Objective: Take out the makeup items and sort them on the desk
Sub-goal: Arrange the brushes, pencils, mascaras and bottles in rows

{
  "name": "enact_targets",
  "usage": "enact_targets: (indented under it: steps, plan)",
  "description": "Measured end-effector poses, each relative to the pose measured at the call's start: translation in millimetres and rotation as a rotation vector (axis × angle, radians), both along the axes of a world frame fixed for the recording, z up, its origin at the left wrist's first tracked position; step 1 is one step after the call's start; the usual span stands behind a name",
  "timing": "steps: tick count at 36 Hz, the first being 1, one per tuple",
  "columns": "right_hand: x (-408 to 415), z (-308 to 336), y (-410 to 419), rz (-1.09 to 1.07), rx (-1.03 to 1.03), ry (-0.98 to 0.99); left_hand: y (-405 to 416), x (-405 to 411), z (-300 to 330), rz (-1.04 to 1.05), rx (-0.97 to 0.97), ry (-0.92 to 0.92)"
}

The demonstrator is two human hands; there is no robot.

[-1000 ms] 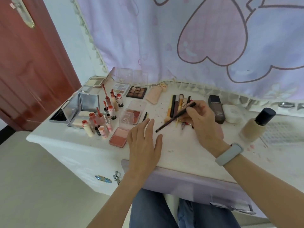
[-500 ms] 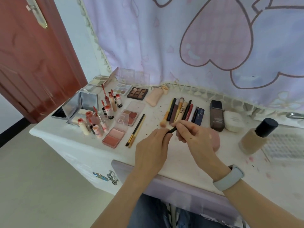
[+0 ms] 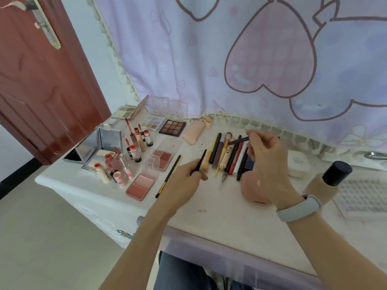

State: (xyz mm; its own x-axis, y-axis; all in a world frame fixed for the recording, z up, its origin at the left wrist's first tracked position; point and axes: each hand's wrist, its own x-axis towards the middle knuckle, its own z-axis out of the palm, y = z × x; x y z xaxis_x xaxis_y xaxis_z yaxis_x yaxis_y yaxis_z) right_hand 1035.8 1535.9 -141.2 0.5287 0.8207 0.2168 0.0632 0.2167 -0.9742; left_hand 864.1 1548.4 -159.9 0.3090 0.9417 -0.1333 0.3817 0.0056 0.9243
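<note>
With most makeup items already grouped on the table (image 3: 219, 210), sorting appears nearly complete: the left hand (image 3: 184, 176) pinches a thin black pencil (image 3: 200, 162) and the right hand (image 3: 266, 158) pinches a dark stick (image 3: 238, 140) above the pencil row (image 3: 228, 158), both unplaced.

Two hands (image 3: 184, 174) (two blush palettes (image 3: 140, 186))

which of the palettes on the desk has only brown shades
The black-framed nine-pan palette, beside the pastel eyeshadow palette. Its square pans are all browns; the others hold pinks, reds or pale tones.
</note>
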Motion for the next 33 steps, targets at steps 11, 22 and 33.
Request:
enact_targets:
  steps: [11, 22, 33]
  plan:
    - [8.9, -22.0, 37.9, -0.080, -0.249, -0.321, 86.8, 43.3, -0.1, 0.212, 0.127, 0.322]
    - [13.3, -29.9, 57.6, -0.006, -0.357, -0.507, 102.2, 64.4, -15.4, 0.222, 0.321, 0.583]
    - [-6.1, -40.8, 85.3, 0.078, -0.443, -0.851, 95.1, 36.3, -31.4, 0.146, 0.410, 0.754]
